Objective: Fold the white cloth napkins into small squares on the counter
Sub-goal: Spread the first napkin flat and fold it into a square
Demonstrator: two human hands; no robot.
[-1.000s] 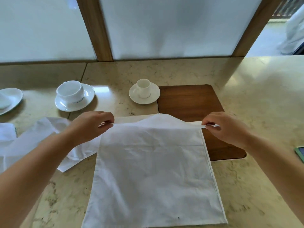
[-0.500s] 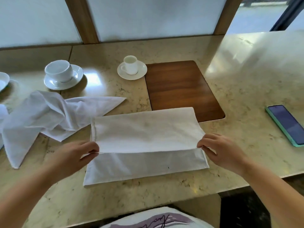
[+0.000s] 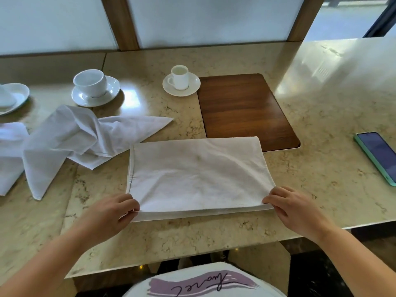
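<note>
Marble counter [image 3: 321,103] spreads wide, and the napkin [image 3: 197,174] lies folded in half at its near edge, far side overlapping the wooden board [image 3: 242,110]. Left hand [image 3: 109,213] pinches the near-left corner; right hand [image 3: 293,209] pinches the near-right corner.

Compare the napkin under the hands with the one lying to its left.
The held napkin lies flat, folded into a neat rectangle; the left napkin is crumpled and unfolded. Both hands pinch the first; nothing touches the second. Both are white cloth on the counter.
</note>
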